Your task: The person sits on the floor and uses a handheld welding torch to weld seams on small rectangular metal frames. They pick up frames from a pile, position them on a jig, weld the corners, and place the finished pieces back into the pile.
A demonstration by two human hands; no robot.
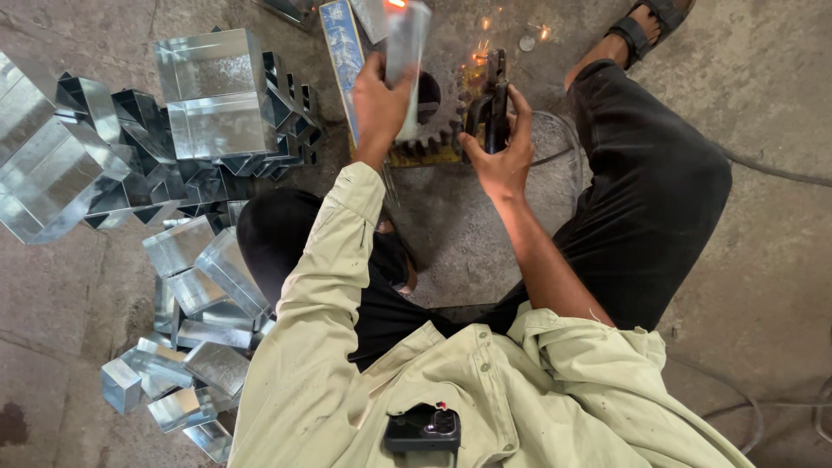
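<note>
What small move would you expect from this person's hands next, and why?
Probably a slight lift of the welding holder away from the seam. The right hand grips it beside the metal box that the left hand steadies over the gear. A glow at the box's top edge and scattered sparks suggest a spot weld is just being made.

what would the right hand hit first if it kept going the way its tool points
Probably the bare concrete floor where the sparks fly; the right hand aims its dark tool up the picture, though depth is unclear.

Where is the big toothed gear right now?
In the head view, the gear lies on the concrete floor top centre, between the left hand and right hand.
</note>
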